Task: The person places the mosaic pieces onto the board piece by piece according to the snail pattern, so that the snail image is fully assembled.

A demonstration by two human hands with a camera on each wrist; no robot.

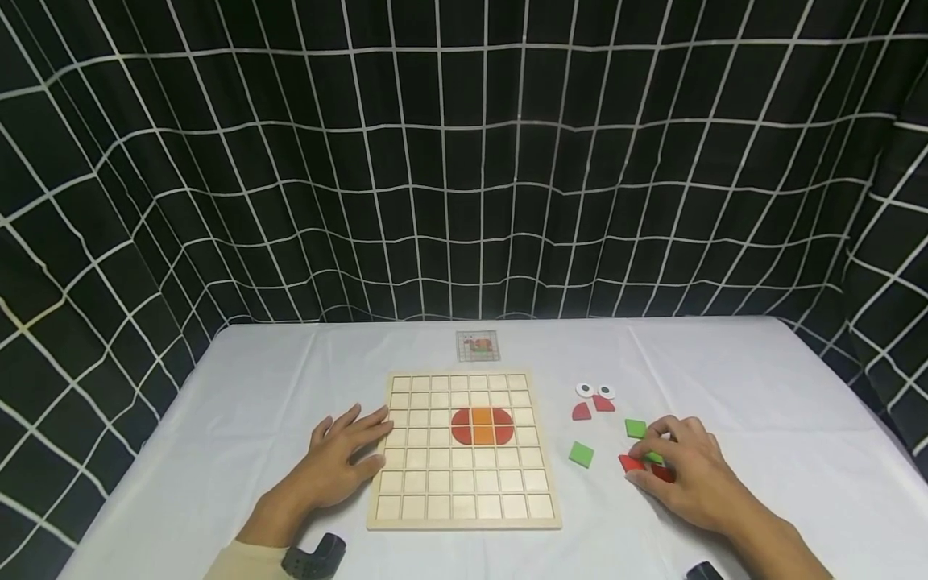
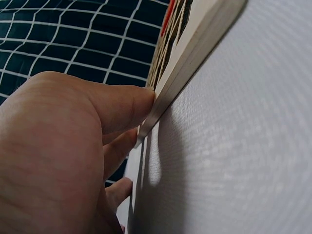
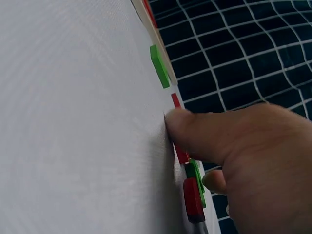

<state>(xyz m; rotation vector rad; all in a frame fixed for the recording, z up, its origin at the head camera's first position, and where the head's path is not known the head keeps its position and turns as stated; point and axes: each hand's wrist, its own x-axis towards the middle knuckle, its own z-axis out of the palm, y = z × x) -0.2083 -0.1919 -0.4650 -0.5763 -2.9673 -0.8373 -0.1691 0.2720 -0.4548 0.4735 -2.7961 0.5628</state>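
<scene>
My left hand (image 1: 337,463) rests at the left edge of the wooden grid board (image 1: 428,506), fingers relaxed; in the left wrist view the thumb touches the board's side (image 2: 180,63). On the board sit red rounded pieces (image 1: 461,427) around orange squares (image 1: 482,435). To the right of the board, my right hand (image 1: 696,475) has its thumb and a finger curled at a red piece (image 1: 631,463). Beneath that hand lie another red piece (image 1: 663,473) and a green piece (image 1: 654,457), partly hidden. The right wrist view shows the thumb against the red piece (image 3: 181,154).
A small picture card (image 1: 478,346) lies behind the board. Two white eye pieces (image 1: 584,390), red pieces (image 1: 582,412) and green squares (image 1: 582,454) are spread on the white cloth between board and right hand. A black netted curtain (image 1: 478,161) hangs behind the table.
</scene>
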